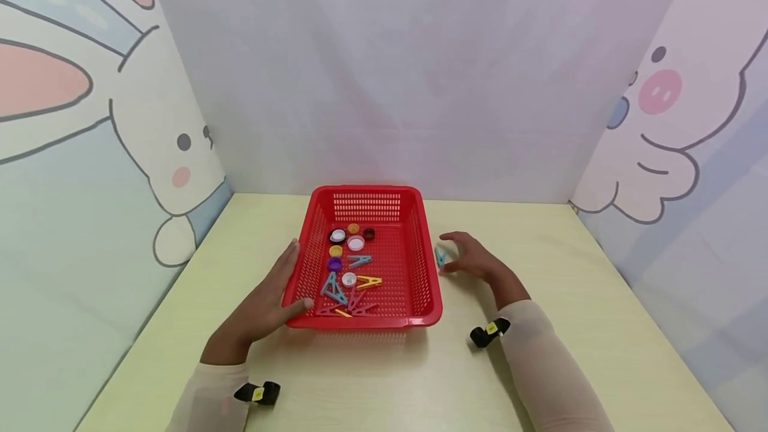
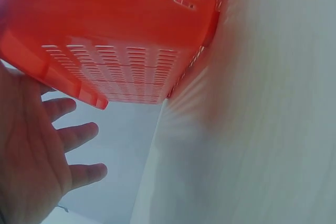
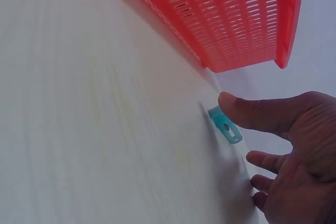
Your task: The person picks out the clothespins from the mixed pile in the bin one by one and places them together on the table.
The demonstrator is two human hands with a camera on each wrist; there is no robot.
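Note:
A red plastic basket (image 1: 429, 285) with slotted walls stands on the table. My left hand (image 1: 264, 302) is at its left side, thumb over the front left corner of the rim and fingers stretched along the outside. In the left wrist view the fingers of this hand (image 2: 37, 150) are straight and spread beside the rim. To the right of the basket is a light blue clothespin (image 1: 441, 257) by the table surface. My right hand (image 1: 477, 260) reaches around it, thumb and fingers apart. In the right wrist view the thumb overlaps the clothespin (image 3: 227, 127); contact is unclear.
Inside the basket lie several blue, yellow and dark pink clothespins, among them a yellow one (image 1: 369, 282). Several bottle caps, such as a purple cap (image 1: 334, 264) and a white cap (image 1: 349, 279), lie there too. A pale curtain (image 1: 396, 85) hangs behind the table (image 1: 510, 219).

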